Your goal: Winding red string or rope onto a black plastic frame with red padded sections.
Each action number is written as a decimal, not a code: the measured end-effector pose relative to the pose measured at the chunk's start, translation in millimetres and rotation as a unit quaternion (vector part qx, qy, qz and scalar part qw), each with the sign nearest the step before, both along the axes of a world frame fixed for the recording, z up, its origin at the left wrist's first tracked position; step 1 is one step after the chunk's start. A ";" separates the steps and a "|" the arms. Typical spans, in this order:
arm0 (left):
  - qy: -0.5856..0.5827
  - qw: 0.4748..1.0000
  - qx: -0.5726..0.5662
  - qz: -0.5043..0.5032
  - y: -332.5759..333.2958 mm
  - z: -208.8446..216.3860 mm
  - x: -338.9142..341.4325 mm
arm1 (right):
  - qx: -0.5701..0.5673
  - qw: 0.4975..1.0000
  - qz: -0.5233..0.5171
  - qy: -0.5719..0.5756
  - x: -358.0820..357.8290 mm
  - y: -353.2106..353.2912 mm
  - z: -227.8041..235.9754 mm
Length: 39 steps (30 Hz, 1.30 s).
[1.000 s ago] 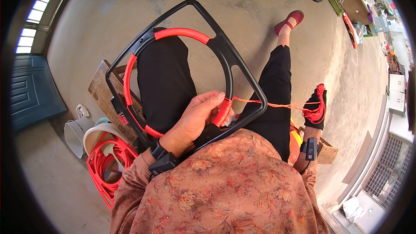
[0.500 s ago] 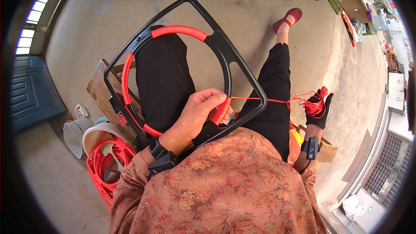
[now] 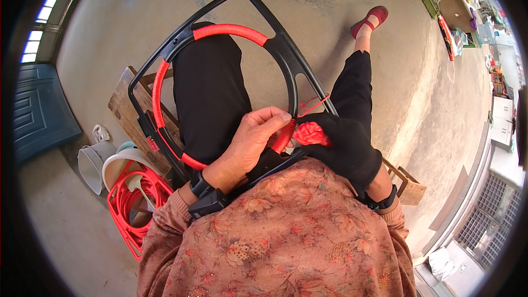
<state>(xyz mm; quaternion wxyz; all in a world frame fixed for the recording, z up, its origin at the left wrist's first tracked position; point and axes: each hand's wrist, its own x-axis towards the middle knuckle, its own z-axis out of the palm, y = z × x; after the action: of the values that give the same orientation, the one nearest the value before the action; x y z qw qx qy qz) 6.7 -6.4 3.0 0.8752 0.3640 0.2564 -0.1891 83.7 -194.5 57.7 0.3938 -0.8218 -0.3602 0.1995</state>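
Big hard black four-sided frame [image 3: 281,55] with a round inner ring [image 3: 292,96] sits across the black-trousered lap [image 3: 208,88]. The right hand in its black fabric glove [image 3: 352,146] is pretty much curled closed just beside it. The bare left hand [image 3: 246,142] has thumb and fingers pinched onto the ring's tight red cord wrapping [image 3: 284,136]. Smallest bit: a bright red cord bundle [image 3: 312,133], clutched in the glove.

Cream bucket [image 3: 112,167] on the floor, pale grey bucket [image 3: 90,170] just left of it, crumpled white rag [image 3: 100,133] beyond it, blue panelled door [image 3: 44,111] farther left, green broom [image 3: 427,3] way off to its right.
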 end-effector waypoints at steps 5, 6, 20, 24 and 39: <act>0.001 1.000 0.009 -0.001 0.5 -4.5 -1.4 | -0.033 0.999 -0.013 0.027 -3.3 1.2 -9.5; -0.003 1.000 0.010 -0.004 0.7 -5.2 -1.7 | -0.027 0.999 -0.005 0.045 -2.0 1.1 -9.8; -0.031 0.999 0.026 -0.031 4.0 5.8 -7.4 | 0.324 0.737 -0.417 0.421 -0.2 -26.8 8.9; -0.041 0.998 0.026 -0.036 4.1 6.4 -6.6 | 0.339 0.744 -0.366 0.444 47.0 -161.4 -54.9; -0.098 0.993 0.056 -0.045 -2.6 16.2 -14.1 | -0.022 0.999 0.026 0.017 -14.4 -154.3 -180.8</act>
<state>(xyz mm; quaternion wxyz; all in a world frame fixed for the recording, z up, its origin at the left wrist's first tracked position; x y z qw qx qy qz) -7.4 -9.1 19.2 0.8650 0.4402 0.1631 -0.1770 69.2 -348.8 -123.2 0.3765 -0.8168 -0.3705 0.2320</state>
